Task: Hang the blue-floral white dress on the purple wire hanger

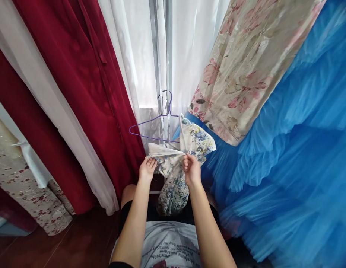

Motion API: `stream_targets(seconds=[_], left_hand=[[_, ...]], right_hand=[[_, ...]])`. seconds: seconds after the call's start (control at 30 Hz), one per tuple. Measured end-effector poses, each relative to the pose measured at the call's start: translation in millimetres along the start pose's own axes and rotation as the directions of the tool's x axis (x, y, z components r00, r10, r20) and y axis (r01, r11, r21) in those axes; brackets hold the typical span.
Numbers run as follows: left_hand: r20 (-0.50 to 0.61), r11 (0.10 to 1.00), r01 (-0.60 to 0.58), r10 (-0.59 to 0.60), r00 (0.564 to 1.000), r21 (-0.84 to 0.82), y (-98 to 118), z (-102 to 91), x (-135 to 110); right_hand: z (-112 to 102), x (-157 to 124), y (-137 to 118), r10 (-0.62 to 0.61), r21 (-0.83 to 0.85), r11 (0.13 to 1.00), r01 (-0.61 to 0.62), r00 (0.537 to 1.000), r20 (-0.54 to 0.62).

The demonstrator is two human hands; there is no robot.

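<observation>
A floral garment (pixel 175 193), white with blue and yellow flowers, hangs partly from a purple clothes hanger (pixel 150 121). One side of it covers the hanger's right arm, while the left arm of the hanger is bare. My left hand (pixel 148 167) has its fingers closed on the garment's left edge. Near the middle, my right hand (pixel 191 167) pinches the same cloth at its upper edge. Between my hands the edge is stretched taut, and the lower part droops toward my lap. The hanger's hook is up against an upright metal pole (pixel 168 56).
Dark red curtains (pixel 105 93) and pale sheer ones hang on the left, beside a flower-patterned cloth (pixel 30 186). To the right are a beige floral dress (pixel 245 67) and a ruffled blue tulle dress (pixel 301 167). White curtain (pixel 195 44) lies behind the pole. Brown tiles (pixel 78 242) cover the floor.
</observation>
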State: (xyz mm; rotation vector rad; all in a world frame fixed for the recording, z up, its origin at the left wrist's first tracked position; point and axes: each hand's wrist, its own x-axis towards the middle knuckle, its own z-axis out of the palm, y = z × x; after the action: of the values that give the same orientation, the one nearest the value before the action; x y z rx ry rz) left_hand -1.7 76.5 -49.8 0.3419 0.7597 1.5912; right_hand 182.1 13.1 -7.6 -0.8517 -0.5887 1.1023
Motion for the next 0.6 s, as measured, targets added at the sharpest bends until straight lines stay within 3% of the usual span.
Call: stream_targets(seconds=[0.07,0.13,0.2,0.27,0.33,0.4,0.5,0.6], left_hand=[[0.03,1.0,-0.02,0.02,0.999,0.006,-18,2.4,-20],[0.135,0.993,-0.115,0.109,0.985,0.041,-25,13.4,-39],[0.302,0.952,-0.276,0.228,0.926,0.13,-24,30.0,-57],[0.479,0.843,-0.465,0.301,0.824,0.27,-20,47.0,-74],[0.616,0.701,-0.606,0.3,0.729,0.375,-16,59.8,-90],[0.703,0.592,-0.696,0.283,0.652,0.407,-13,65.9,-101],[0.768,0.53,-0.728,0.204,0.608,0.435,-11,61.3,-105],[0.807,0.556,-0.663,-0.024,0.59,0.502,-14,40.8,-96]], right_hand=[[-29,0,4,-0.052,0.007,0.999,0.054,0.982,-0.179],[-47,-1,4,-0.045,-0.06,0.998,0.033,0.976,-0.214],[-51,-4,2,-0.026,-0.22,0.976,0.006,0.996,-0.087],[-43,-10,-2,-0.046,-0.422,0.9,0.109,0.987,0.157],[-31,-19,-6,-0.091,-0.516,0.804,0.295,0.919,0.384],[-21,-29,-11,-0.062,-0.532,0.766,0.36,0.865,0.497],[-15,-41,-20,0.077,-0.492,0.843,0.219,0.855,0.513],[-21,-46,-34,0.168,-0.338,0.941,-0.006,0.876,0.452]])
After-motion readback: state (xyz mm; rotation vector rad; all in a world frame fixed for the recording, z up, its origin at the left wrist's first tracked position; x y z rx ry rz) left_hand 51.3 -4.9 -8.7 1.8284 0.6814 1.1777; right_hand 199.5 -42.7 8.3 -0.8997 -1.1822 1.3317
